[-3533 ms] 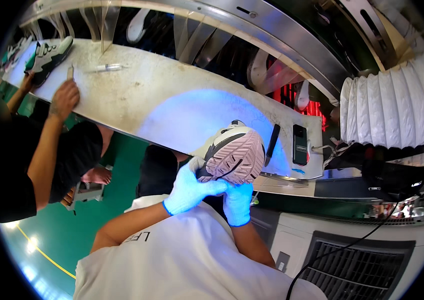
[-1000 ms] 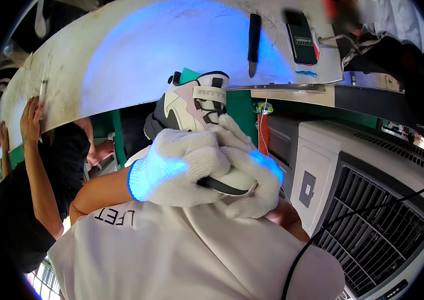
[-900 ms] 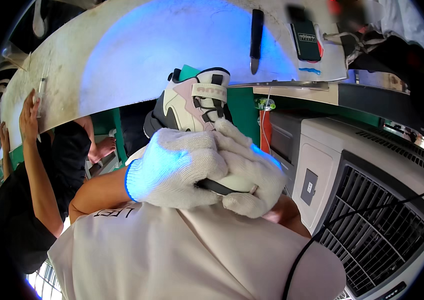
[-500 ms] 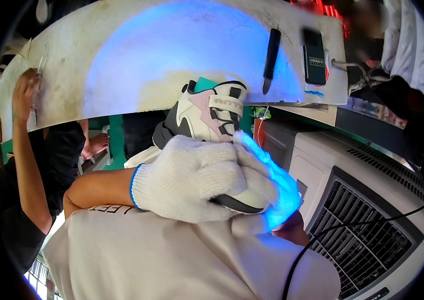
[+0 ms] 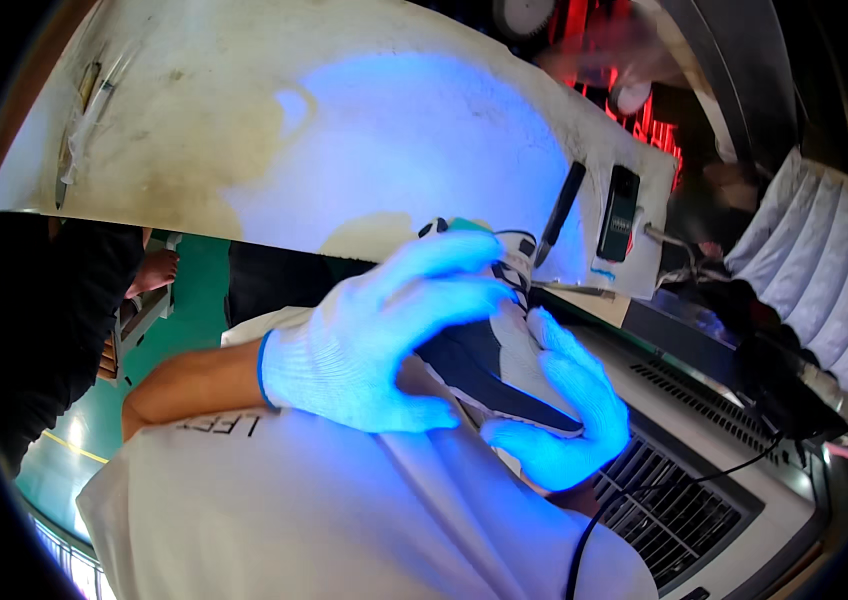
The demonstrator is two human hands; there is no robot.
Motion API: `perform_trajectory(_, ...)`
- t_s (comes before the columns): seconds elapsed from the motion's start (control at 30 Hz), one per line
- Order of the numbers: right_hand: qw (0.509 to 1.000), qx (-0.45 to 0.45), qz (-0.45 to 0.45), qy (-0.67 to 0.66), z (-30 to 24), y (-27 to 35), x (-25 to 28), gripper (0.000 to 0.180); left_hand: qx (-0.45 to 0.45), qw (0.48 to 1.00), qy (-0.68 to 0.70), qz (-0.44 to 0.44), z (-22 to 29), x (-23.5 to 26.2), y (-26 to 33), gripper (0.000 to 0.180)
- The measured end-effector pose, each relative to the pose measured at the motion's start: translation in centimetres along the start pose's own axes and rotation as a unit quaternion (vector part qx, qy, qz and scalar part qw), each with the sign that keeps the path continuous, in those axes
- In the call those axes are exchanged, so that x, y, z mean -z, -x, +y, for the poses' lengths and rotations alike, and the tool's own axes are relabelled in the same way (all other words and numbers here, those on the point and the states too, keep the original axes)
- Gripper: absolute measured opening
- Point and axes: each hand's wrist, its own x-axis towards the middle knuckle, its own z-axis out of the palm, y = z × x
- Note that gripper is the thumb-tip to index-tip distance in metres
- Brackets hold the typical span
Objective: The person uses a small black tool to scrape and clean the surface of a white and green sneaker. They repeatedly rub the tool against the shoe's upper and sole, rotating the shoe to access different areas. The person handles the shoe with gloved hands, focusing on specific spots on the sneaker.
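Observation:
A sneaker [image 5: 534,375] with pale and dark panels is held low over my lap, its toe pointing towards my right side. My right hand [image 5: 579,420], in a white knit glove lit blue, is wrapped round the toe end. My left hand [image 5: 349,335], gloved the same way, lies across the shoe's side with its fingers stretched out and its thumb well apart. It hides much of the shoe's upper. Some teal material shows at the shoe's opening, just beyond my left fingertips.
Beyond the shoe runs a worn pale worktable [image 5: 184,140] under blue light. A black-handled knife [image 5: 564,200] and a phone [image 5: 619,215] rest near its right end; a clear syringe [image 5: 99,105] lies far left. A vented cooler [image 5: 684,490] stands at my right. A person's bare foot [image 5: 154,272] shows at left.
My left hand has loosened from a closed grip and spread its fingers over the shoe. The shoe has turned, showing its dark side. My view has shifted; the co-worker's arm at left is gone.

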Motion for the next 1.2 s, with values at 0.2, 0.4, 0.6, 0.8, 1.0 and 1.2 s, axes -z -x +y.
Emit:
perform_trajectory(0.2,0.996,0.013,-0.043,0.081,-1.7,-3.9,-0.2,0.066,0.140,0.989,-0.048,0.018,-2.0,0.6,3.6,0.067)
perform_trajectory(0.4,0.977,0.127,-0.027,0.171,-1.2,-4.5,-1.1,0.050,-0.014,0.999,-0.041,-0.005,0.2,0.1,-0.2,0.038)
perform_trajectory(0.6,0.979,0.115,-0.092,0.141,-0.3,-6.2,1.3,0.045,-0.144,0.986,-0.024,-0.082,-1.2,1.4,-3.6,0.031)
perform_trajectory(0.8,0.995,0.080,-0.047,0.026,3.7,-5.4,1.2,0.054,0.008,0.990,0.081,-0.119,-2.1,-0.6,-6.4,0.052)
perform_trajectory(1.0,0.989,-0.022,0.070,-0.131,10.1,-2.2,-1.0,0.064,0.074,0.968,-0.063,-0.230,-0.7,-2.2,-10.1,0.055)
perform_trajectory(1.2,0.980,-0.025,0.049,-0.193,17.5,-3.4,-2.7,0.076,0.079,0.904,-0.310,-0.284,-3.2,-3.3,-11.4,0.056)
